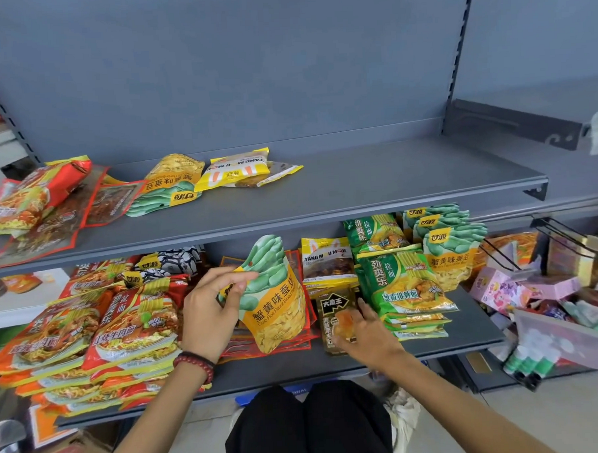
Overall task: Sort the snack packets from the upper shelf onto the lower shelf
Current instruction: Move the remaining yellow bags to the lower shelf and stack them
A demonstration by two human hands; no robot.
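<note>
My left hand [213,307] pinches the top corner of a green and yellow broad bean packet [277,302], held upright over the lower shelf [297,366]. My right hand [367,329] lies with fingers spread on a dark brown and gold packet [334,314] lying on the lower shelf. On the upper shelf [323,194] lie red noodle packets [32,200], a broad bean packet [169,187] and a yellow and white packet [233,169].
The lower shelf carries stacks of red noodle packets [100,337] at left, green noodle packets [403,283] and broad bean packets [453,250] at right. A bin of mixed goods [565,321] stands at far right. My knees [310,428] are below the shelf.
</note>
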